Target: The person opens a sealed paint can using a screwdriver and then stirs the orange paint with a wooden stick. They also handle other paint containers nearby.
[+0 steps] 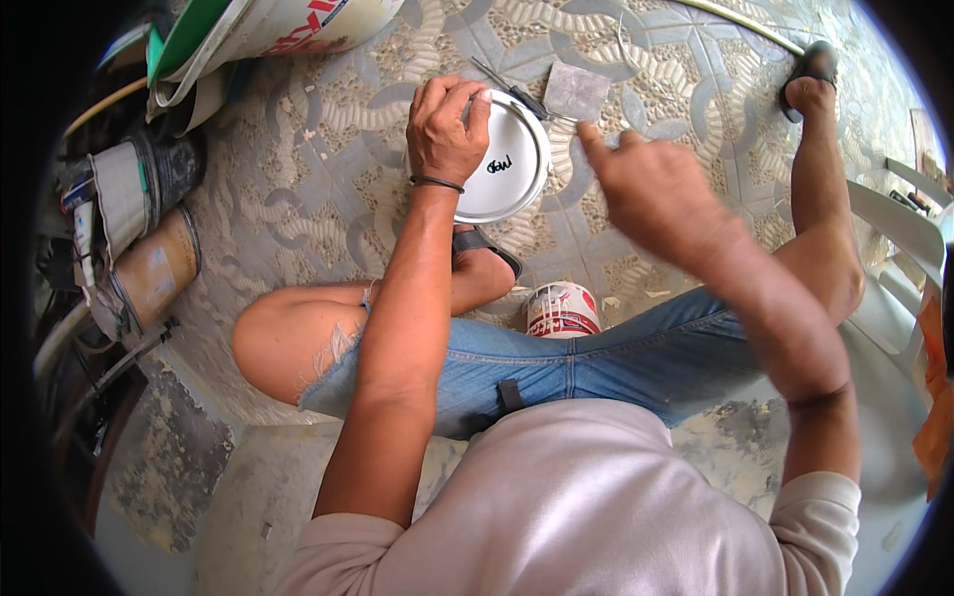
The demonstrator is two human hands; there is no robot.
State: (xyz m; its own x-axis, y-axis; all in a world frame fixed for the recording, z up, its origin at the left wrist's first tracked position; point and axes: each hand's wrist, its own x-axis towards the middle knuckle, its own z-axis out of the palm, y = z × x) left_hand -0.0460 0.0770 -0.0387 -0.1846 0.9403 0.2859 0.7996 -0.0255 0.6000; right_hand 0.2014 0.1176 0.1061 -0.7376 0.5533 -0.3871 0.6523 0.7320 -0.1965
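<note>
A round can [502, 174] with a white lid and dark handwriting stands on the floor ahead of me. My left hand [449, 124] grips its left edge, fingers bent over the rim and thumb on the lid. To the right, my right hand [661, 194] is smeared by motion, fingers curled and forefinger stretched toward the can. A thin metal shaft [562, 117] shows between that fingertip and the rim; what the fingers hold is hidden. A dark-handled tool [530, 102] lies by the far rim, beside a grey square piece [576, 91].
A small red and white tub [562, 310] stands between my legs. At the far left are a large white bucket [298, 28], a dark bucket [171, 164] and a brown container [159, 268]. A pale plastic chair [899, 223] is at the right, on the patterned tile floor [338, 149].
</note>
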